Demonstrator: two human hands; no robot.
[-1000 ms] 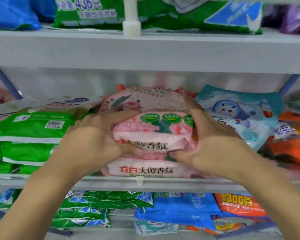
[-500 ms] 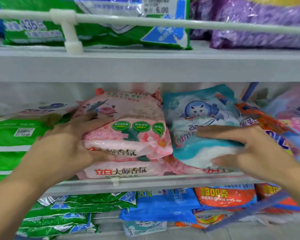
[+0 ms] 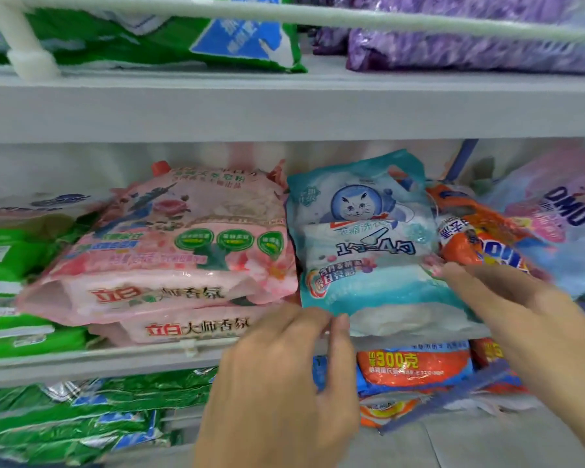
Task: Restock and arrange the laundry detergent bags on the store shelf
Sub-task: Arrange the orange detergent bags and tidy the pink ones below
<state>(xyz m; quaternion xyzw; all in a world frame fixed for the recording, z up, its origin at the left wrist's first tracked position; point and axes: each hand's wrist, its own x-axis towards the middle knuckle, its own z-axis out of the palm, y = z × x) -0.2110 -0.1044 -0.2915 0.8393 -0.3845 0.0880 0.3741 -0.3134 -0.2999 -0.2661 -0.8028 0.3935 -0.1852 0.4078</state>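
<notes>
Store shelves w/ bags all over. On the mid shelf (image 3: 81,366), the teal cat bag (image 3: 362,251) sits btwn the pink bags (image 3: 169,265) & an orange bag (image 3: 477,241). Left hand (image 3: 284,376) is at its bottom left corner, fingers bent, close together; can't tell if they pinch it. Right hand (image 3: 514,305) has straight fingers, tips touching its right edge. Step: tidying this bag, I think. Next: push it back, line it up w/ the pink ones.
</notes>
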